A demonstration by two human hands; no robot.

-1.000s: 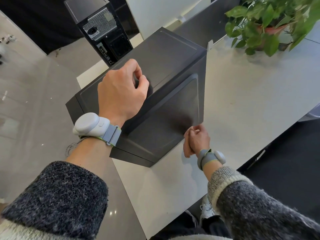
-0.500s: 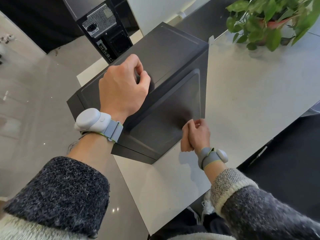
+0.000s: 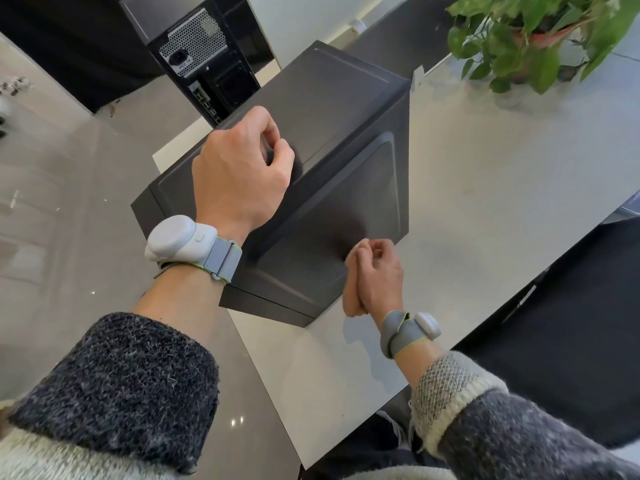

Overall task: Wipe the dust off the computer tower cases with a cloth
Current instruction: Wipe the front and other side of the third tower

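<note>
A black computer tower case (image 3: 346,109) lies on its side at the corner of a white table (image 3: 485,174). My left hand (image 3: 239,178) rests on the case's top edge, its fingers curled round a dark wad (image 3: 298,169) that looks like a cloth. My right hand (image 3: 379,271) is lower down, at the near end of the case's side panel (image 3: 363,195). It grips a rolled peach-coloured cloth (image 3: 351,285) and holds it against that panel. A second tower (image 3: 197,53) stands on the floor behind, its rear ports facing me.
A potted green plant (image 3: 540,32) stands at the back right of the table. Glossy grey floor (image 3: 62,202) lies to the left, beyond the table's corner. A dark floor area (image 3: 571,323) runs along the table's right edge.
Both hands stay almost where they were on the case. My right hand has edged slightly up the side panel. The view has shifted a little.
</note>
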